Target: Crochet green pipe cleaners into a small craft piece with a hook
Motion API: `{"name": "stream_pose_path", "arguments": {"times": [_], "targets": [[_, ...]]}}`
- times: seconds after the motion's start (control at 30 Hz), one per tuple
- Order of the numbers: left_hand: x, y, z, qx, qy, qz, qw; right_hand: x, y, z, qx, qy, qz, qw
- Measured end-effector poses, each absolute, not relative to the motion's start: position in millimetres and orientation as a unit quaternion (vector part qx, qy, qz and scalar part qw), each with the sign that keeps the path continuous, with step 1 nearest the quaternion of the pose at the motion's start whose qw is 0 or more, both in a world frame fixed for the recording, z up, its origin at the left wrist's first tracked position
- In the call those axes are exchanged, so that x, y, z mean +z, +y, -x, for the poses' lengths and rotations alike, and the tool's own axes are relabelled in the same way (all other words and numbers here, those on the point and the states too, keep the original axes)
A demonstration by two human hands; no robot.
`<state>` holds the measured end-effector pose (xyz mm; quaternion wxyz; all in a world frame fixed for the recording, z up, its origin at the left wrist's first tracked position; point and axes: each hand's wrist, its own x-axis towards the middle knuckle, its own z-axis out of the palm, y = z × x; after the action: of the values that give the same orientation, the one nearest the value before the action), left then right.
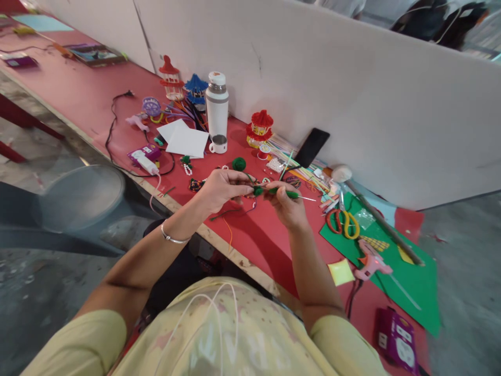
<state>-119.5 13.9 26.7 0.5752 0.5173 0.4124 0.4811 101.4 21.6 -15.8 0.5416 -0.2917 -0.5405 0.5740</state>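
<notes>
Both hands meet over the red table (270, 240). My left hand (227, 190) is closed, its thumb and fingers pinching a small piece of dark green yarn work (257, 191). Closed around a crochet hook with a green handle (291, 194) is my right hand (288, 206); the thin metal end of the hook points right. Just behind the left hand sits a green yarn ball (238, 164). Strands of dark and orange yarn hang below the hands onto the table. Beaded, multicoloured yarn pieces (195, 185) lie partly hidden behind my left hand.
A white bottle (217, 112), a cup (218, 144) and white cards (187, 142) stand or lie behind. A phone (312, 148) leans against the wall. Scissors (344, 223) and a pink glue gun (372, 261) lie right, on green sheet (425, 282). Power strips are at both sides.
</notes>
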Motion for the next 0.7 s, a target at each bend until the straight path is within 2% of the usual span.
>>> {"name": "stream_pose_path", "arguments": {"times": [0.13, 0.37, 0.5, 0.7], "targets": [[28, 13, 118, 0.474, 0.408, -0.514, 0.587, -17, 21, -100, 0.574, -0.539, 0.291, 0.543], [22, 9, 93, 0.568, 0.422, -0.518, 0.480, -22, 16, -82, 0.529, -0.552, 0.330, 0.553], [22, 6, 88, 0.571, 0.406, -0.473, 0.535, -21, 14, -72, 0.548, -0.496, 0.347, 0.577], [28, 7, 107, 0.496, 0.383, -0.434, 0.648, -13, 16, -75, 0.608, -0.425, 0.362, 0.565]]}}
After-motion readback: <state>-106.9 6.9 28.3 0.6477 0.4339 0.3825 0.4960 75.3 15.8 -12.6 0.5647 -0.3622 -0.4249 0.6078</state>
